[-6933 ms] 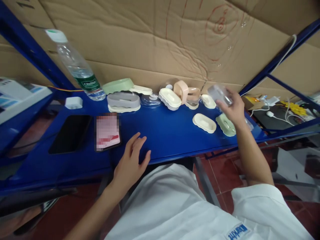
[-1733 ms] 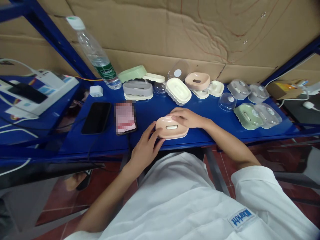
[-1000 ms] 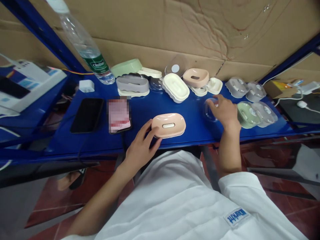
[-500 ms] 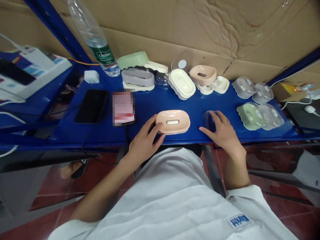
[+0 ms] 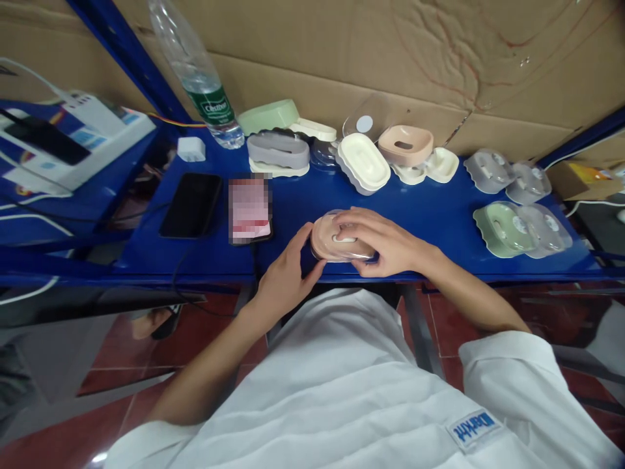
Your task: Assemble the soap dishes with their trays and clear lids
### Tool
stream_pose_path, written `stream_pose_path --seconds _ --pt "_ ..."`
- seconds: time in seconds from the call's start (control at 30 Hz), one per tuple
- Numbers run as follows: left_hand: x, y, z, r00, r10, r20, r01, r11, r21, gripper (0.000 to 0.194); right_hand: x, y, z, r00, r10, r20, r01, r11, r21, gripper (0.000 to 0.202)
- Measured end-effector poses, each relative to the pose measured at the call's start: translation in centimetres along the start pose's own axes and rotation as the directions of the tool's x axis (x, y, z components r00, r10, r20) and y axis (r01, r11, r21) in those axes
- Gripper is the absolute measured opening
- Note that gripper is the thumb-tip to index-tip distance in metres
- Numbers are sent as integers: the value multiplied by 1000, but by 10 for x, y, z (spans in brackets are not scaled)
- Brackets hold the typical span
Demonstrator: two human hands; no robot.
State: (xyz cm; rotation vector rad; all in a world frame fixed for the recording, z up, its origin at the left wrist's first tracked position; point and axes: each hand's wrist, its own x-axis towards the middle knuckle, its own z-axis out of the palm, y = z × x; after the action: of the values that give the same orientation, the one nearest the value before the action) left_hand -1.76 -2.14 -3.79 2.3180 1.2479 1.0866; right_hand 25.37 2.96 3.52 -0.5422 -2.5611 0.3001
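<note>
A peach oval soap dish (image 5: 324,242) lies near the front edge of the blue table, with a clear plastic lid (image 5: 362,255) over it. My left hand (image 5: 288,273) holds the dish's left end between thumb and fingers. From the right, my right hand (image 5: 385,242) grips the lid, its fingers across the top and thumb at the near side. Those fingers hide part of the lid and the dish's right end; whether the lid sits fully down I cannot tell.
Behind are a cream tray (image 5: 365,161), a peach tray (image 5: 405,144), a grey tray (image 5: 278,151) and a green tray (image 5: 268,117). Several lidded dishes, including a green one (image 5: 500,228), stand right. Leftward are a water bottle (image 5: 208,104), a black phone (image 5: 191,205) and a pixelated phone (image 5: 250,210).
My right hand has moved left with the clear lid, from the table onto the peach soap dish. My left hand stays at the dish's left end. The view has shifted slightly.
</note>
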Motion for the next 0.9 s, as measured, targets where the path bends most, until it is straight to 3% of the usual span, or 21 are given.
stream_pose_path --seconds 0.23,0.3,0.4,0.5,0.77,0.9 --pt "3 1 -2 999 37 0 -37 999 40 74 5 15 4 983 -134 125 153 976 -154 45" --pt "4 2 -3 999 45 6 -45 997 64 71 0 20 2 988 -76 135 99 980 -172 44" --pt "5 4 -4 998 57 11 -58 994 91 68 -9 25 -2 985 66 162 -43 989 -143 59" --pt "5 5 -3 998 57 22 -59 992 116 67 -16 28 -5 977 131 166 -118 989 -90 66" --pt "4 5 -2 997 80 12 -81 987 137 62 -21 29 -2 972 117 204 -81 981 -176 66" --pt "3 5 -2 997 71 -5 -69 985 155 59 -23 19 1 973 98 207 -45 968 -247 77"
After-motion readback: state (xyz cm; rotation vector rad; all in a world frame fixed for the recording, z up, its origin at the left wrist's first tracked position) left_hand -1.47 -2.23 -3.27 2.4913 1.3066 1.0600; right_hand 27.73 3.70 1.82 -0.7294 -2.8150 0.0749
